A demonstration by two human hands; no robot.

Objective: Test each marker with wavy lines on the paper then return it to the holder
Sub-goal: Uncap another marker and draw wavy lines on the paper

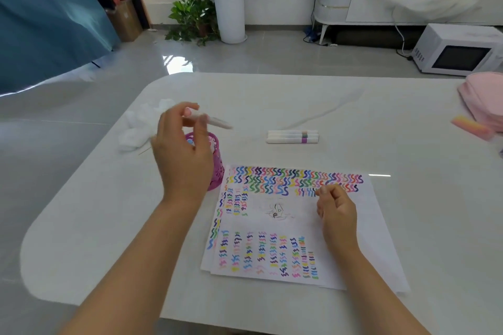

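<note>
A white sheet of paper (351, 228) covered in rows of coloured wavy lines lies on the white table. My left hand (182, 155) is raised over the pink perforated holder (216, 168) and grips a white marker (217, 122), blurred and pointing right. The holder is mostly hidden behind that hand; marker caps show inside it. My right hand (337, 211) rests on the paper with its fingers curled in, and nothing is visible in it. Two capped white markers (292, 136) lie side by side on the table beyond the paper.
Crumpled white tissue (138, 125) lies left of the holder. Pink cloth (484, 98) and a pastel block (472, 125) sit at the table's right edge. On the floor beyond stand a microwave (460, 49) and potted plants (206, 19).
</note>
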